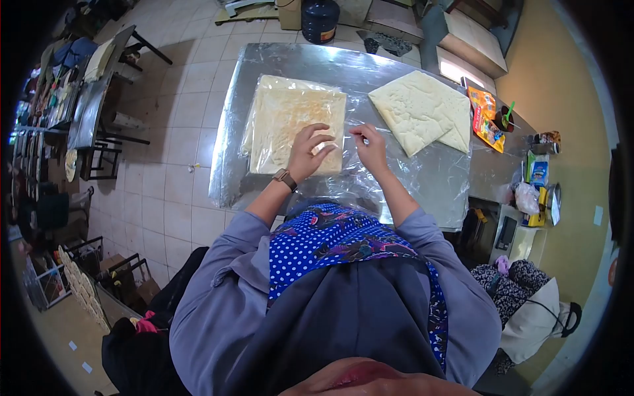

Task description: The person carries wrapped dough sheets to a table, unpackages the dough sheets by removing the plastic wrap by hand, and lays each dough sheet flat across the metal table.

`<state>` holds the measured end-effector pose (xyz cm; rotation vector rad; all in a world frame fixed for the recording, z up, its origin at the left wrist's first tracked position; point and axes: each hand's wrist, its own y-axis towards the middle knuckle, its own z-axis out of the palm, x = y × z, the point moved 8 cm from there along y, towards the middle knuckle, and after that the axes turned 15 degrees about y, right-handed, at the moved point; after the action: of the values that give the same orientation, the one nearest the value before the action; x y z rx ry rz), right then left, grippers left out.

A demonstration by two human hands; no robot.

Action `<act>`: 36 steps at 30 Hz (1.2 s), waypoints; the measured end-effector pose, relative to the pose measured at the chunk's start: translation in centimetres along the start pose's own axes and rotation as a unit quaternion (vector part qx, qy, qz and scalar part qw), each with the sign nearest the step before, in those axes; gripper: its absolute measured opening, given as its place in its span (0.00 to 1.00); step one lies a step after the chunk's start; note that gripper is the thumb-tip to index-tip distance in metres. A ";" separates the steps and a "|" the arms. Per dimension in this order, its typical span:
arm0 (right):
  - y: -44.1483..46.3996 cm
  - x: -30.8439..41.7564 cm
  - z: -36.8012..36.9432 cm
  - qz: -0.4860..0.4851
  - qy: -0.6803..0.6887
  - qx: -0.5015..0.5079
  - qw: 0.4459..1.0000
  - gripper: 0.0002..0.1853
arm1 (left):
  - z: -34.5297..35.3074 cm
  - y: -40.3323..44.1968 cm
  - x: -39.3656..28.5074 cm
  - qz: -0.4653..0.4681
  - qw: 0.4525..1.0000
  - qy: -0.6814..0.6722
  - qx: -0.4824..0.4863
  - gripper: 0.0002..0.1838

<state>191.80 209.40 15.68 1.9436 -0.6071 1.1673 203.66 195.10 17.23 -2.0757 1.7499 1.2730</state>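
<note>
A stack of flat, pale square sheets [277, 109], like thin flatbread or pastry, lies under clear plastic film on the metal table. Over the right part of this stack is my left hand [308, 153], its fingers curved and thumb apart; it wears a wristwatch [285, 179]. Just beyond the stack's right edge, my right hand [371, 148] has thumb and fingertips pinched together, seemingly on a bit of clear plastic film [370, 191]. More pale sheets [422, 109], loosely overlapped and turned at angles, rest to the right of my right hand.
The metal table [356, 63] is partly covered with wrinkled film. Orange packets [485, 119] and a cup with a green spoon [507, 119] stand at its right. A dark water bottle [320, 21] is on the floor beyond. Another table [92, 112] stands at the left.
</note>
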 end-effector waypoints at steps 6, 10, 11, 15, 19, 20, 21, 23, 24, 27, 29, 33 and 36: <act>-3.9 -10.0 4.5 0.406 0.165 -0.013 0.899 0.15 | -6.8 -5.7 4.4 -0.151 0.969 0.099 -0.167 0.16; -6.4 -10.4 6.9 0.535 0.308 0.015 0.786 0.18 | -10.6 -16.1 15.5 -0.413 0.887 0.037 -0.202 0.12; -6.4 -9.5 7.6 0.546 0.368 0.019 0.752 0.18 | -8.5 -18.5 17.4 -0.543 0.815 -0.156 -0.125 0.11; -5.8 -8.1 8.7 0.541 0.389 0.013 0.746 0.17 | -6.9 -19.4 17.3 -0.530 0.768 -0.340 -0.120 0.10; -3.7 -7.9 8.4 0.517 0.364 0.010 0.775 0.19 | -8.9 -18.7 19.2 -0.525 0.782 -0.300 -0.152 0.09; -3.3 -7.7 7.8 0.519 0.368 0.015 0.771 0.19 | -9.8 -18.5 19.1 -0.520 0.792 -0.273 -0.167 0.09; -3.1 -7.5 7.3 0.519 0.368 0.016 0.771 0.19 | -10.1 -18.4 18.9 -0.521 0.791 -0.274 -0.167 0.09; -2.8 -6.8 7.0 0.512 0.397 0.064 0.759 0.20 | -10.8 -17.9 18.5 -0.516 0.798 -0.264 -0.167 0.08; -2.8 -6.9 6.5 0.512 0.396 0.064 0.760 0.20 | -10.8 -18.1 19.0 -0.515 0.798 -0.264 -0.166 0.08; -2.7 -8.4 4.3 0.491 0.367 0.025 0.790 0.22 | -10.2 -17.4 20.1 -0.512 0.829 -0.212 -0.072 0.09; -3.4 -10.5 3.5 0.485 0.338 0.020 0.806 0.26 | -11.4 -13.1 19.0 -0.399 0.909 -0.079 -0.089 0.13; -3.9 -10.2 5.4 0.558 0.399 -0.014 0.727 0.29 | -6.7 -6.4 21.1 -0.407 0.904 -0.091 -0.094 0.15; -3.8 -10.1 5.7 0.546 0.396 -0.011 0.738 0.30 | -6.3 -3.0 20.0 -0.396 0.912 0.086 -0.065 0.14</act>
<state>192.77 207.09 3.69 0.7162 -1.2876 2.4571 208.70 177.45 6.66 -2.6071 0.6813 0.9722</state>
